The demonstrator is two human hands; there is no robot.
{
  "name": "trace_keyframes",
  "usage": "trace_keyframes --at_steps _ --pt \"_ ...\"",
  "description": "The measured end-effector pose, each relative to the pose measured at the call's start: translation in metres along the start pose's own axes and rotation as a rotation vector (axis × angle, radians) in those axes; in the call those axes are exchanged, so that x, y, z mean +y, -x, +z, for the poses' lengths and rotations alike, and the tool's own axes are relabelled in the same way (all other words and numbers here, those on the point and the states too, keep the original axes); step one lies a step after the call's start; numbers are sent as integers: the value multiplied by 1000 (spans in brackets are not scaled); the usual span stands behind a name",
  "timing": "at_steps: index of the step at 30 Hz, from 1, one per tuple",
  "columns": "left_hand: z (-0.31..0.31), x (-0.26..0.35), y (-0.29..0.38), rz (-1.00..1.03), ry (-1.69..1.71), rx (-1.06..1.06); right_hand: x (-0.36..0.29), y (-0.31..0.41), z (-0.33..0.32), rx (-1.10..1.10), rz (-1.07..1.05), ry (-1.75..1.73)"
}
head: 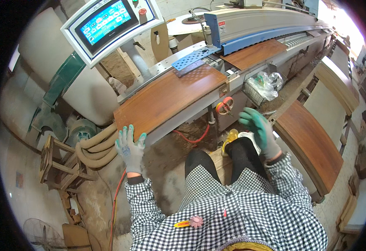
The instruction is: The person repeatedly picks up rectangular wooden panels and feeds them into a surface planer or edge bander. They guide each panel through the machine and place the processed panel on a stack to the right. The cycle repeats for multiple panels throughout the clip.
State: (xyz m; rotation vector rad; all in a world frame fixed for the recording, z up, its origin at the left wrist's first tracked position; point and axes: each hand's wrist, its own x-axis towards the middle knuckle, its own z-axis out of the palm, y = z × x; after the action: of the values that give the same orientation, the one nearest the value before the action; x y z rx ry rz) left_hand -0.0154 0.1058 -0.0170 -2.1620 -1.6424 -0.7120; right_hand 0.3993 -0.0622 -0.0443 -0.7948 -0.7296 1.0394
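Note:
A brown wood-grain panel [173, 97] lies on the infeed of a long edge-banding machine [264, 26]. At its near left end, my left hand [130, 150] in a grey and green work glove rests its spread fingertips on the edge. My right hand [261, 130], gloved alike, is in the air with nothing in it, between the machine and a stack of panels [311, 141]. A second wood-grain panel [255, 54] lies further along, partly under the blue guard [264, 37]. The perforated blue plate [195, 56] overhangs the first panel.
A control screen [107, 22] with a red stop button [142, 11] stands at upper left. Red-handled scissors [225, 106] hang on the machine's side near a wire basket [255, 91] of plastic bags. Thick hoses [98, 153] and a wooden stool [63, 163] are at left.

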Motion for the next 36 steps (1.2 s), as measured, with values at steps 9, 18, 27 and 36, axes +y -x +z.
trace_keyframes --at_steps 9,18,27,36 --pt "11 12 -16 -54 8 -67 -62 106 -137 718 270 2084" --pt "7 13 -19 -92 35 -141 -35 150 -150 660 411 2266" --pt "7 14 -17 -89 27 -125 8 189 -118 442 -77 1411" --pt "11 11 -17 -43 4 -57 -13 202 -207 1186 -35 -403"
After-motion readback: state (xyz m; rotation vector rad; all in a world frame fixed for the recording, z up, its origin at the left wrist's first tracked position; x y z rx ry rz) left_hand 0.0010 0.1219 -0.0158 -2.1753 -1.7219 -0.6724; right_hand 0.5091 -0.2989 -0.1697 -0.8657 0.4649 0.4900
